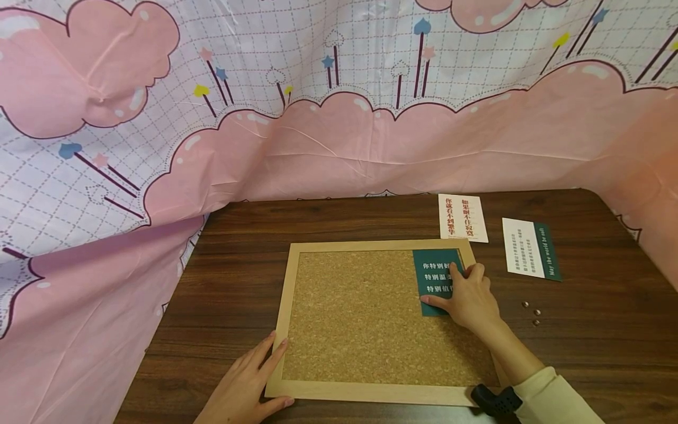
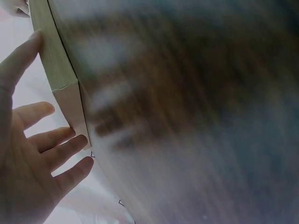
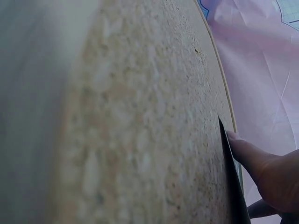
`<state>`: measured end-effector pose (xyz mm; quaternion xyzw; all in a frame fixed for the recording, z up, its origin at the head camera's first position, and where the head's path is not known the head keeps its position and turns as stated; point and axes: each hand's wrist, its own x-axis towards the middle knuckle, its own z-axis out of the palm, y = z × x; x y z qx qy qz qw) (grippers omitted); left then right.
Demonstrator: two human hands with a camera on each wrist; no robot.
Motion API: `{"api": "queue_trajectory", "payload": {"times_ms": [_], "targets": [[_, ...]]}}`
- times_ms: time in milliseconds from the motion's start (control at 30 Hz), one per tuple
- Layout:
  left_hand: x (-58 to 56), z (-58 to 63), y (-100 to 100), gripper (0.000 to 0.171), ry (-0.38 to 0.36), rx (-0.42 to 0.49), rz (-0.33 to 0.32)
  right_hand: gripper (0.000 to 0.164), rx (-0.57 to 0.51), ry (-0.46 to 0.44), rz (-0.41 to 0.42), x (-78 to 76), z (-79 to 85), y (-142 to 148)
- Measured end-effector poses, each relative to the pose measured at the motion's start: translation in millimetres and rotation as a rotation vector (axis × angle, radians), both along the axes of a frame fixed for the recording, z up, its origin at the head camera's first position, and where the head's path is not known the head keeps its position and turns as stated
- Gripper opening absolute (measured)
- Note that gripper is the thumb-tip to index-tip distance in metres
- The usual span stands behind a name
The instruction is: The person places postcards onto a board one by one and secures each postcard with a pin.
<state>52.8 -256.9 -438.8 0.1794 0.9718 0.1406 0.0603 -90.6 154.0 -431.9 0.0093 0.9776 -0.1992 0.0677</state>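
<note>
Head view: left grip (image 1: 246, 377) spread against wooden frame (image 1: 381, 393), right grip (image 1: 470, 297) spread over green card (image 1: 434, 281) inside it.

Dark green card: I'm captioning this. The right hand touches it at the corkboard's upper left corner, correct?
Not quite: the corner is wrong. The head view shows the right hand touching the dark green card at the corkboard's upper right corner.

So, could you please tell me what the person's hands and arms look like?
The left hand and right hand are bare, without visible rings. A pale cream sleeve shows on the right, with a rounded black device beside it; no left sleeve is visible.
</note>
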Motion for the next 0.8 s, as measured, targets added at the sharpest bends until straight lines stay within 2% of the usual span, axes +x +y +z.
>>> {"api": "queue_trajectory", "payload": {"times_ms": [400, 800], "targets": [[0.9, -1.7, -0.1, 0.092, 0.007, -0.01, 0.008, 0.105, -0.016, 0.018, 0.006, 0.9, -0.1, 0.4], [0.5, -2.3, -0.4, 0.093, -0.002, -0.016, 0.012, 0.106, 0.017, 0.035, 0.004, 0.2, -1.0, 1.6]]}}
